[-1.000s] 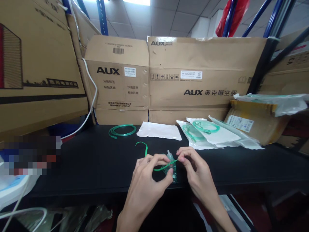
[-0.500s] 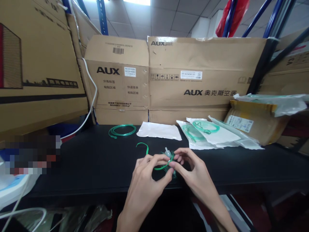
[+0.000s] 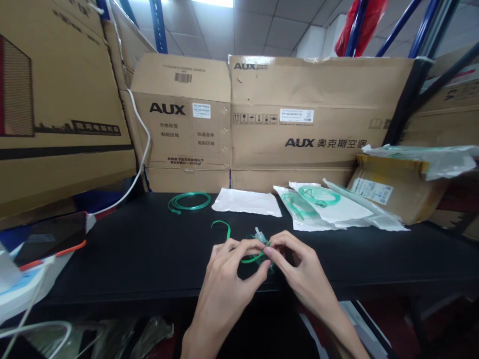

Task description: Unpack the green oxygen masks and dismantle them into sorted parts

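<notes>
The head camera view shows a green strap [image 3: 251, 260], thin, flat and with a smooth, rubber-like look, which makes a low curve just in front of the meeting fingertips, while a narrow green end [image 3: 223, 225], bent like a hook, stands out beyond the left knuckles. Below and behind the fingertips, partly covered by them, is a soft, see-through greenish mask-like piece [image 3: 259, 235], shiny and folded, with a short pale spout pointing up and away. All this is over the matt black tabletop [image 3: 130, 259], near its front edge. Farther beyond the grip, to the left, lies a round coil of glossy green tubing [image 3: 189, 201]; straight beyond it is a flat white pouch [image 3: 247, 202] with slightly wavy edges, and to the right some overlapping pouches [image 3: 329, 204] show green tubing under clear film. The left hand [image 3: 226, 274] comes from below with its back turned up, its fingers bent and its thumb curved into an open C. The right hand [image 3: 305, 267] comes from the other side, wrist low, fingers folded inward. The right thumb and forefinger are pressed together on the strap, beside the left forefinger tip. The left thumb and forefinger leave a gap between them; whether they pinch anything I cannot tell.
</notes>
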Demonstrator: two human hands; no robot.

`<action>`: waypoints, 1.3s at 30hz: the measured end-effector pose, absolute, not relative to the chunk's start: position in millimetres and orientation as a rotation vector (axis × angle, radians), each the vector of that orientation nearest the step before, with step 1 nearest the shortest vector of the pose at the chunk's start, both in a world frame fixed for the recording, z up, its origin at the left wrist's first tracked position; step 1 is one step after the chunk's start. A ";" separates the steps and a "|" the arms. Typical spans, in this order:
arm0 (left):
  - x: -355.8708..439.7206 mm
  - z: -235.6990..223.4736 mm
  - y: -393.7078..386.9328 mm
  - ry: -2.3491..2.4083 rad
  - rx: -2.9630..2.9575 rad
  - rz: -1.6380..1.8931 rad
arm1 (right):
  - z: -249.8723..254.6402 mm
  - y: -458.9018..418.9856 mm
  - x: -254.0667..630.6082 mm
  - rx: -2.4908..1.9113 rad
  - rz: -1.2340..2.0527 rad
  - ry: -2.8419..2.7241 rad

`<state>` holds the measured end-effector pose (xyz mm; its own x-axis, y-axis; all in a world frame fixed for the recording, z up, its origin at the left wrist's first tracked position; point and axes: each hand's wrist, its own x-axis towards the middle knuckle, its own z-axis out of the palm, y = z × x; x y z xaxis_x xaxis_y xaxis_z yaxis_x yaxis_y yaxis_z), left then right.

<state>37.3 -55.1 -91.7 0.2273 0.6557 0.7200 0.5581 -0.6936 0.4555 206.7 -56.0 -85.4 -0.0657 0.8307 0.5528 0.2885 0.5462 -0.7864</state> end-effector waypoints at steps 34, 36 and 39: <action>34.7 -94.2 -53.5 1.310 2.340 1.416 | -99.0 -48.7 209.3 -1.044 0.476 -1.561; 34.8 -92.8 -54.3 1.298 2.346 1.391 | -101.1 -46.6 209.0 -1.113 0.476 -1.638; 33.6 -89.2 -57.4 1.298 2.335 1.351 | -100.7 -46.4 207.7 -1.143 0.400 -1.732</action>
<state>33.6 -57.4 -89.2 0.2213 0.7390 0.6363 0.6061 -0.6154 0.5040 207.7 -46.4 -100.7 -0.0726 0.8342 0.5466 0.5097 0.5021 -0.6986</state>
